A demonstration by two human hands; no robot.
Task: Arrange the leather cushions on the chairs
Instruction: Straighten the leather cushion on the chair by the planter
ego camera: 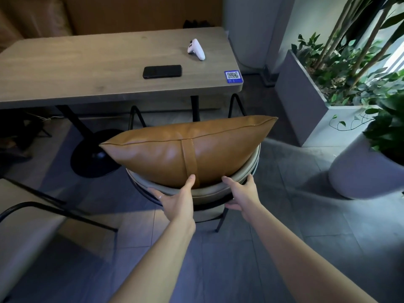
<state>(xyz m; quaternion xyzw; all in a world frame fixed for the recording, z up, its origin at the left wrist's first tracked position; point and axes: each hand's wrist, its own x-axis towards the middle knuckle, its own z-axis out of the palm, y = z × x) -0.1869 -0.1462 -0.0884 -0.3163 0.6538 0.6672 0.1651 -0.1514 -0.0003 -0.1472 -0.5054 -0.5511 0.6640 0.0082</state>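
1. Grey stone-look floor tiles [284, 248] fill most of the head view, matte and a bit mottled. Up top sits one long wooden table [87, 68] with rounded corners and visible grain, on black metal legs with a rounded black base.

2. On the table, three things: one flat black phone [162, 71] near the middle, one glossy white game controller [196, 49] at about 1 o'clock from it, and one small blue QR sticker [233, 76] at the right corner.

3. One tan leather cushion [188, 149] sits dead centre of frame. It's smooth and shiny, plump, with pointed corners, a piped seam along the top and a single leather strap running down the middle. It stands on edge in the chair [209, 191], leaning on the curved backrest.

4. That chair has a rounded, padded grey-beige back on thin black metal legs. A second chair [26, 215], same look, pokes in at 8 o'clock.

5. Left hand [175, 200]: open, fingers spread on the backrest rim, thumb touching the cushion's lower edge by the strap. Not gripping anything.

6. Right hand [242, 193]: open too, fingers curled loosely over the backrest rim, thumb up near the cushion.

7. At 3 o'clock: one boxy grey planter [306, 106] with leafy plants, plus one rounded pale pot [358, 171].
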